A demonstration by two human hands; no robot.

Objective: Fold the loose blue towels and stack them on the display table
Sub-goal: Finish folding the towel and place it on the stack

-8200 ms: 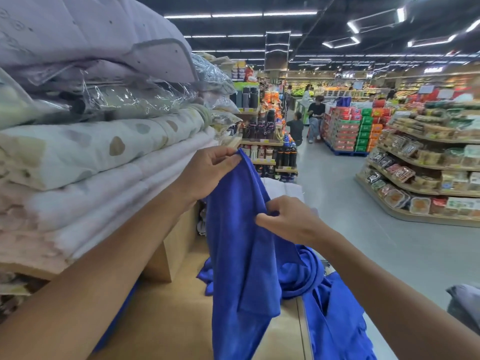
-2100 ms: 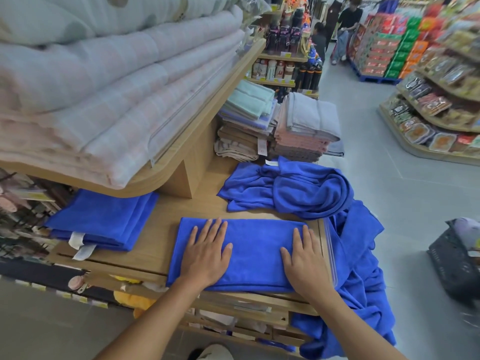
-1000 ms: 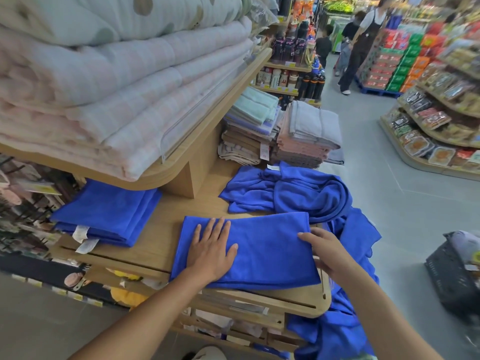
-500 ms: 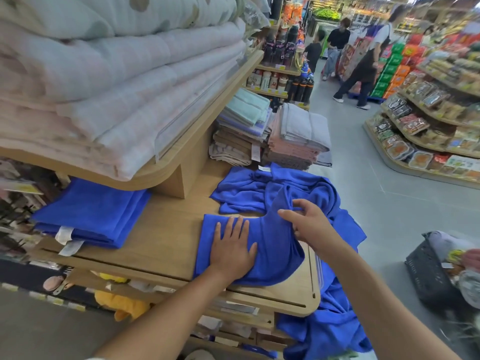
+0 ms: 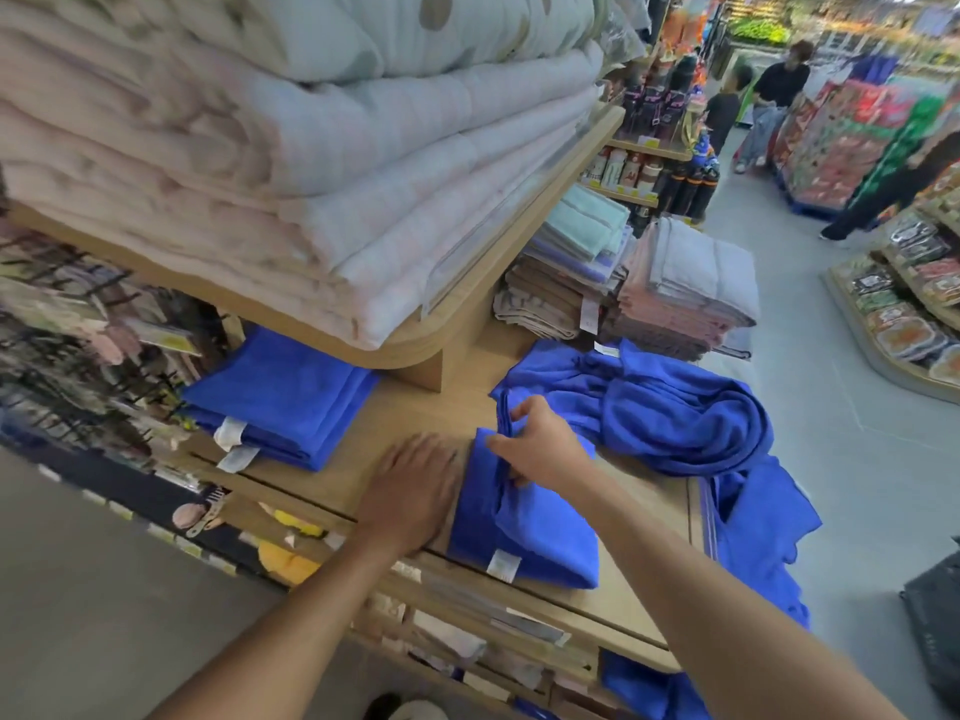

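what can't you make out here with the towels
- Left hand: head view, motion blur; contact with folded towel unclear.
- Right hand fingertips: head view, tucked into the fold.
- Tag print: head view, too small.
- Loose towels: head view, lower part behind table edge.

Wooden desk point(image 5: 431, 407) is holding a folded blue towel point(image 5: 535, 537) up front, a blue stack point(image 5: 280, 392) sitting left, loose heap point(image 5: 675, 407) spilling off right.

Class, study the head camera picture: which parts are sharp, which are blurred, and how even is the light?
Head view: the left hand is motion-smeared, the folded blue towel pinched by the right hand fairly sharp; head view: the shoppers in the aisle and the rack at left are blurred; head view: light is even, without hard shadows.
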